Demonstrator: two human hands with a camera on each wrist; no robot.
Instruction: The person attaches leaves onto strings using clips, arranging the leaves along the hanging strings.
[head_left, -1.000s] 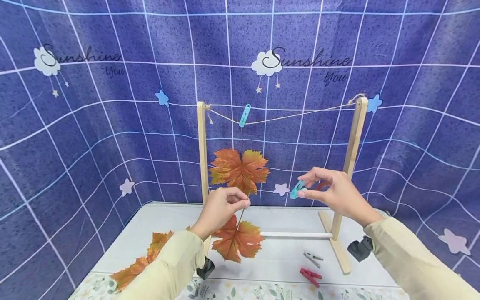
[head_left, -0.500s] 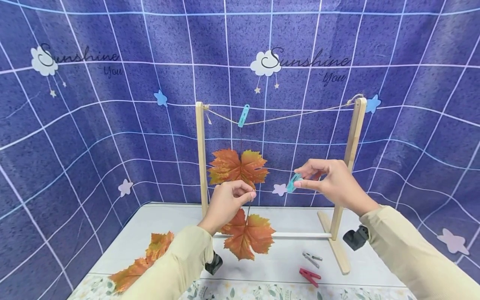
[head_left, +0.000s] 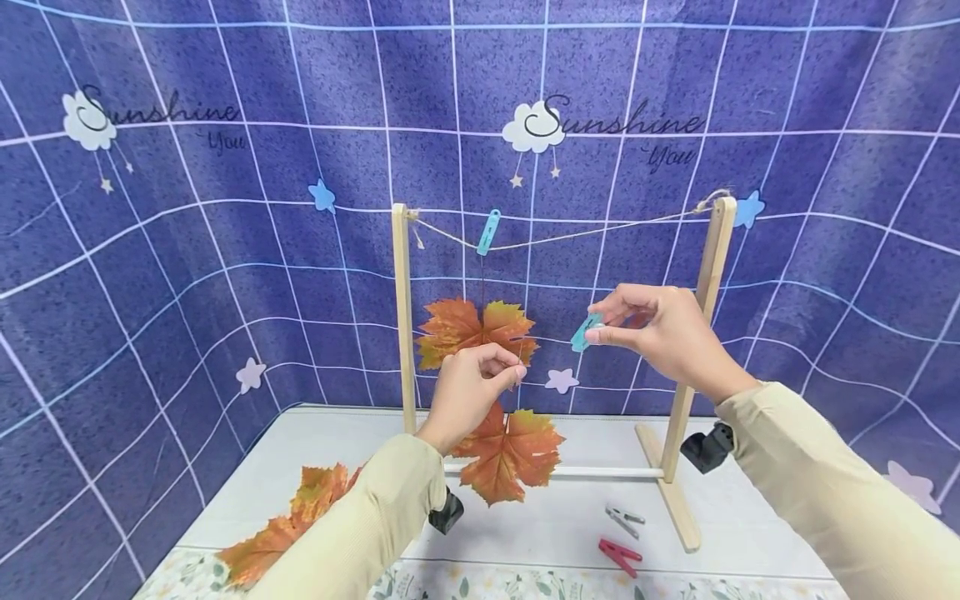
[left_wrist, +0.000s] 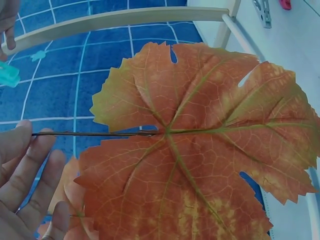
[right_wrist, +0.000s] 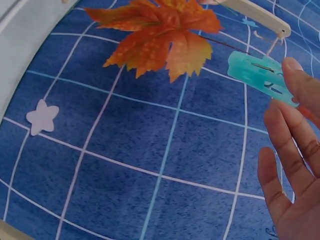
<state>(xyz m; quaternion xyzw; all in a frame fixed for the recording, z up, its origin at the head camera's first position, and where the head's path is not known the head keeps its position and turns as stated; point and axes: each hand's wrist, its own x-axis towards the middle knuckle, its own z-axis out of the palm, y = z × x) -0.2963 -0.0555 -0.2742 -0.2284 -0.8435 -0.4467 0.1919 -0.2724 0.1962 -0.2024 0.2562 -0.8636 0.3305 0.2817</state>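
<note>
My left hand [head_left: 476,392] pinches the thin dark stem of an orange leaf [head_left: 510,458], which hangs below the fingers; in the left wrist view that leaf [left_wrist: 200,120] spreads wide and its stem runs to the fingertips. Between thumb and fingers my right hand [head_left: 667,337] holds a teal clothespin [head_left: 585,332], seen close in the right wrist view as a translucent clothespin [right_wrist: 257,75]. Another teal clothespin [head_left: 488,233] sits on the sagging string [head_left: 592,233], with a second orange leaf [head_left: 480,329] hanging by its stem beneath it, partly behind my left hand.
A wooden frame with two posts, the right post [head_left: 712,258] and left post [head_left: 402,308], carries the string. A grey clothespin [head_left: 624,521] and a red clothespin [head_left: 620,555] lie on the white table [head_left: 540,533]. More orange leaves [head_left: 277,533] lie at left, partly under my sleeve.
My left hand has moved right and upward with the leaf, now in front of the hanging leaf's lower edge. My right hand has risen with the teal clothespin.
</note>
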